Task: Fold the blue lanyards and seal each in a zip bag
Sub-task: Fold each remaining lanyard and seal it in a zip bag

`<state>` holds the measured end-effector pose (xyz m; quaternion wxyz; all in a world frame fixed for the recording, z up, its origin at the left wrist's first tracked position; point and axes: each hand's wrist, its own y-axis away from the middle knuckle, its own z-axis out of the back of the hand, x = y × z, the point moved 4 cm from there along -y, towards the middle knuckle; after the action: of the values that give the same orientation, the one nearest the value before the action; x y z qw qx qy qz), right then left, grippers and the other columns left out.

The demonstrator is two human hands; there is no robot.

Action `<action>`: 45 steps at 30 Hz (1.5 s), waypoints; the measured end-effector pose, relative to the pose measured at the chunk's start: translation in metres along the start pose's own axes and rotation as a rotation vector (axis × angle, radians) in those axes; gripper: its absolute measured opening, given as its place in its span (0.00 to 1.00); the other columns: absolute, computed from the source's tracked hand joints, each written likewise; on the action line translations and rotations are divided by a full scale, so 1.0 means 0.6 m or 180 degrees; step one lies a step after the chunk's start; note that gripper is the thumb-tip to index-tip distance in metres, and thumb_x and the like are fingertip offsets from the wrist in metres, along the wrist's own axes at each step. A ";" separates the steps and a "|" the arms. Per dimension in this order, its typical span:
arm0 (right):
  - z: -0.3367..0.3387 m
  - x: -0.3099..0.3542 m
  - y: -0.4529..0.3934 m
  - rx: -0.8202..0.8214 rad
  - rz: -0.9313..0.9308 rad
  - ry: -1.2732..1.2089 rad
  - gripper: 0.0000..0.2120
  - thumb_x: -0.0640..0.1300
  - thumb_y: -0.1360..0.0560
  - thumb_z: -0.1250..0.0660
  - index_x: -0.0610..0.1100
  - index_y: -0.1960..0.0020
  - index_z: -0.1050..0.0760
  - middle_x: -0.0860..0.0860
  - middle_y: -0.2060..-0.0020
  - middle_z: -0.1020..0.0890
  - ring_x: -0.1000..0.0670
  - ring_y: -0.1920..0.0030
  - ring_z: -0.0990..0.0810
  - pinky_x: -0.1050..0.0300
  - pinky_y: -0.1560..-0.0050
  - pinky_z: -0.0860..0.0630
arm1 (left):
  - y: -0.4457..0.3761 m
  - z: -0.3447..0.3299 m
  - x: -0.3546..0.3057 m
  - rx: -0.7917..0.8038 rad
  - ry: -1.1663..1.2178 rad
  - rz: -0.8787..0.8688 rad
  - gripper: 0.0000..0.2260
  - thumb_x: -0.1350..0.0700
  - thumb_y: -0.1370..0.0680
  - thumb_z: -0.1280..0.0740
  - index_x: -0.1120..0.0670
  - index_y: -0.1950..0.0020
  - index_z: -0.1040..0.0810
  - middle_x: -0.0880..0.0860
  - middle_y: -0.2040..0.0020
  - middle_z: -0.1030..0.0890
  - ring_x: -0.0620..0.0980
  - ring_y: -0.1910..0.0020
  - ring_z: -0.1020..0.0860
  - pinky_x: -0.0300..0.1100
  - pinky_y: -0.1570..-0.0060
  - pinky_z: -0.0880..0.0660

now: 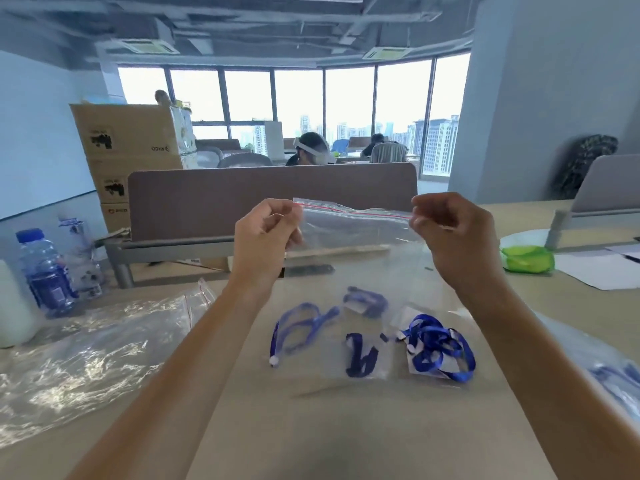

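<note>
You are sitting at a pale desk (346, 427) that is carrying everything here, with a brown divider (207, 202) standing along its far edge. A heap of clear plastic (86, 348) is lying on the desk to your left, beside two water bottles (45, 271). You are holding a clear zip bag (356, 226) up above the desk, its red-lined top edge stretching level between your hands. Your left hand (265, 233) is pinching the bag's left top corner with fingers curled closed, and your right hand (453, 233) is pinching the right top corner the same way. Beneath the bag, blue lanyards are lying on the desk: a tangled one (438, 346) to the right, a looped one (298, 327) to the left, and a dark folded one (362, 355) between them. Some appear to be lying on or in small clear bags, though blur is hiding which. A green pack (528, 259) is sitting far right.
</note>
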<state>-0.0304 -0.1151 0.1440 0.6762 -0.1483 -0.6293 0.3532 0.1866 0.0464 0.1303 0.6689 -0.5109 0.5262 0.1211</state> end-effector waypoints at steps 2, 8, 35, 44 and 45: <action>-0.008 0.014 -0.002 0.0135 0.0265 0.0225 0.09 0.47 0.23 0.27 0.55 0.43 0.18 0.58 0.49 0.15 0.57 0.48 0.17 0.55 0.43 0.21 | 0.007 -0.013 -0.018 0.0085 -0.0058 -0.0124 0.01 0.60 0.21 0.29 0.56 0.51 0.18 0.51 0.68 0.20 0.46 0.68 0.23 0.38 0.60 0.23; -0.067 0.059 -0.002 0.1137 0.0796 0.0407 0.11 0.52 0.24 0.25 0.52 0.43 0.16 0.61 0.49 0.16 0.64 0.48 0.19 0.69 0.46 0.26 | 0.021 -0.042 -0.055 0.0292 -0.0484 -0.0624 0.02 0.60 0.22 0.27 0.55 0.51 0.14 0.47 0.61 0.16 0.43 0.62 0.22 0.36 0.56 0.24; -0.142 0.082 -0.019 0.1743 0.0615 -0.0097 0.05 0.47 0.25 0.25 0.50 0.60 0.17 0.57 0.71 0.19 0.59 0.71 0.27 0.69 0.67 0.31 | 0.032 0.001 -0.067 0.0050 -0.1124 -0.0608 0.06 0.60 0.20 0.30 0.51 0.55 0.18 0.39 0.67 0.21 0.38 0.70 0.27 0.32 0.66 0.32; -0.170 0.088 -0.015 0.1850 0.0647 0.0005 0.05 0.45 0.26 0.25 0.50 0.61 0.17 0.59 0.72 0.19 0.60 0.71 0.26 0.68 0.65 0.30 | 0.028 0.027 -0.060 0.0108 -0.1245 -0.0640 0.05 0.59 0.21 0.28 0.52 0.56 0.17 0.40 0.67 0.20 0.38 0.69 0.26 0.31 0.66 0.32; -0.172 0.087 -0.015 0.1836 0.0632 0.0061 0.05 0.44 0.26 0.26 0.50 0.61 0.17 0.59 0.72 0.20 0.60 0.71 0.26 0.68 0.66 0.30 | 0.028 0.030 -0.058 0.0094 -0.1247 -0.0651 0.04 0.59 0.21 0.28 0.52 0.56 0.17 0.40 0.66 0.20 0.39 0.68 0.25 0.31 0.65 0.31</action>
<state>0.0686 -0.0615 0.1721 0.6584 -0.0143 -0.4791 0.5803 0.1707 0.0815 0.1485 0.7745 -0.5185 0.3335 0.1419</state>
